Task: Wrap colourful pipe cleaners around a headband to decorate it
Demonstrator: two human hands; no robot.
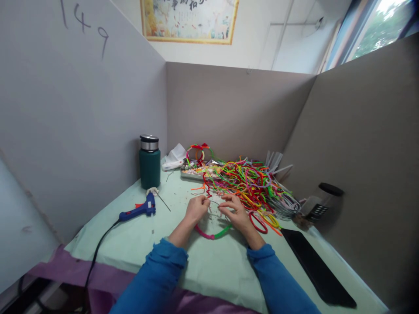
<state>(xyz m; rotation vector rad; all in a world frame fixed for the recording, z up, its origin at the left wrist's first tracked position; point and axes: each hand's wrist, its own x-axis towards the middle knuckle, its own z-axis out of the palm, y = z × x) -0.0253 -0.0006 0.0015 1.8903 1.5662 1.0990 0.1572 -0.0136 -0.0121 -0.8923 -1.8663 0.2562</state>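
Note:
Between my hands is a hoop [209,237], wrapped in pink and green along its near side, with a thin bare wire bridging its far side. My left hand [197,208] pinches that wire end between thumb and fingers. Facing it, my right hand [235,212] has its thumb and forefinger closed on the other end of the wire, the remaining fingers bent. My palms hide the hoop's two sides. Just beyond my fingers lies a big tangle of coloured pipe cleaners [248,179]. Close to my right wrist rest scissors with red and yellow loops [258,223].
On the left are a blue glue gun [139,211] with its cord and a green bottle [149,168]. A metal tray [193,176] of small pieces stands at the back, near white tissue [175,158]. A black strip [317,266] and a clear jar [319,205] are on the right.

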